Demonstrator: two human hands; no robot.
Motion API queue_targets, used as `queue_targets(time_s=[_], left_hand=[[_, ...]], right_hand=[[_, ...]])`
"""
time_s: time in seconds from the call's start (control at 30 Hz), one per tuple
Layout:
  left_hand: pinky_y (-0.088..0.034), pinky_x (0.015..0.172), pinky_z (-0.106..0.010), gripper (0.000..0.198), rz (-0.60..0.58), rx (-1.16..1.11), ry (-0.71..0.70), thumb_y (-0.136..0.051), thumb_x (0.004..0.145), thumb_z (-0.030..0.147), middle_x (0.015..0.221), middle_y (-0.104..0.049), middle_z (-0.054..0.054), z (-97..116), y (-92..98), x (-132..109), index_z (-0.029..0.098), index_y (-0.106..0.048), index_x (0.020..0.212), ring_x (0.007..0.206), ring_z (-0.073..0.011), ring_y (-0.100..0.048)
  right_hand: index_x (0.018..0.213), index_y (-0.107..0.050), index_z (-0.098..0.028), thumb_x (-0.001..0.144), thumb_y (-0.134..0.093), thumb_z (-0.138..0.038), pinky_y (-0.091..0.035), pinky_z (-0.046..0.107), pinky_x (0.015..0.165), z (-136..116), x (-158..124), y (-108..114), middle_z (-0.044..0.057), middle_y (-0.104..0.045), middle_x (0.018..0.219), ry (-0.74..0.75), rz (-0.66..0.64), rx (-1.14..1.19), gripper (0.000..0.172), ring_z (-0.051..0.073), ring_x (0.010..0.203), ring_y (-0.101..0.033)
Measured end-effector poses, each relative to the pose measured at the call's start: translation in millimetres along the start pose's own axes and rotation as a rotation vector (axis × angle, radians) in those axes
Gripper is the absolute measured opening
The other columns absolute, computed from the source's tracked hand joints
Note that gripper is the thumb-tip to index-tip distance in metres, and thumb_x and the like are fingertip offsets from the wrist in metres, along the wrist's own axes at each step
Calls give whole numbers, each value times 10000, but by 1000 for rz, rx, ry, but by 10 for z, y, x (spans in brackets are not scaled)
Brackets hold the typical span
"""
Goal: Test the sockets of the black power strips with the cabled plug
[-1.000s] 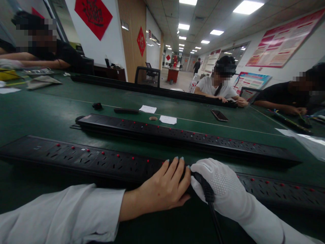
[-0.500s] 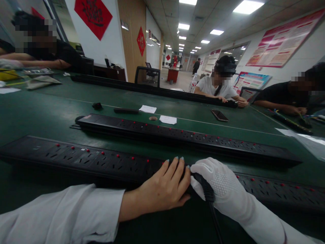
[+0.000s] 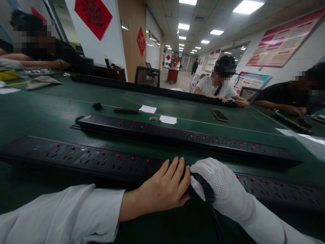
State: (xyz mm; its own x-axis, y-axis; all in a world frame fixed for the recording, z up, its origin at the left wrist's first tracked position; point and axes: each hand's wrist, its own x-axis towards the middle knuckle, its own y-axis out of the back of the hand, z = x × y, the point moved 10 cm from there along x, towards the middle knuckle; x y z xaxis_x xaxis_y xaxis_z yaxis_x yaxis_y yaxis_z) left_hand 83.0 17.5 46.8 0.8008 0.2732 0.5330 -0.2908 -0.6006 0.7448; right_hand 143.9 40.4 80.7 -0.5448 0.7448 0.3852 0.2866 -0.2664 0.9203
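A long black power strip (image 3: pixel 101 162) with a row of sockets and small red caps lies across the table in front of me. My left hand (image 3: pixel 165 186), bare, is closed across its middle, fingers over the top and thumb at the near side. Beside it, my right hand (image 3: pixel 218 183) in a white dotted glove is closed around a black plug (image 3: pixel 207 189). The plug is against the strip's top; its pins and the socket under it are hidden by my hands. From the plug a black cord (image 3: pixel 215 220) runs down toward me.
A second power strip (image 3: pixel 177 135) lies parallel behind mine. Beyond it are papers (image 3: pixel 167 119), a phone (image 3: pixel 219 115), a small black part (image 3: pixel 97 106) and a long black bar (image 3: pixel 152 89). Co-workers sit at the table's far side, left (image 3: pixel 61 57) and right (image 3: pixel 220 84).
Both hands, the plug and the strip have stayed put. Only a distant walking person has shifted slightly.
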Motion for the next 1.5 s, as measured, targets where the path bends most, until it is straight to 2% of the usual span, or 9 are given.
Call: queue_targets(time_s=[0.8, 1.2, 1.5], left_hand=[[-466, 822, -397, 533, 0, 3, 1, -320, 893, 464, 1203, -539, -204, -1, 13, 15, 58, -478, 1199, 1082, -314, -535], [-454, 830, -402, 540, 1, 5, 8, -325, 889, 474, 1211, -531, -208, 0, 2, 4, 58, -477, 1197, 1092, -318, -526], [-459, 825, -399, 531, -9, -5, 6, -319, 892, 463, 1211, -531, -206, -8, -2, 11, 59, -477, 1198, 1087, -319, -529]], right_hand=[[915, -542, -170, 829, -477, -257, -446, 346, 726, 2, 7, -23, 64, -582, 862, 0, -11, -6, 139, 171, 776, -530], [911, -545, -169, 820, -486, -261, -444, 334, 718, -3, -23, -3, 56, -580, 847, 7, 26, -31, 142, 168, 769, -534], [929, -543, -169, 824, -487, -259, -440, 351, 741, 12, -28, -32, 60, -578, 873, 0, -3, -5, 149, 174, 791, -532]])
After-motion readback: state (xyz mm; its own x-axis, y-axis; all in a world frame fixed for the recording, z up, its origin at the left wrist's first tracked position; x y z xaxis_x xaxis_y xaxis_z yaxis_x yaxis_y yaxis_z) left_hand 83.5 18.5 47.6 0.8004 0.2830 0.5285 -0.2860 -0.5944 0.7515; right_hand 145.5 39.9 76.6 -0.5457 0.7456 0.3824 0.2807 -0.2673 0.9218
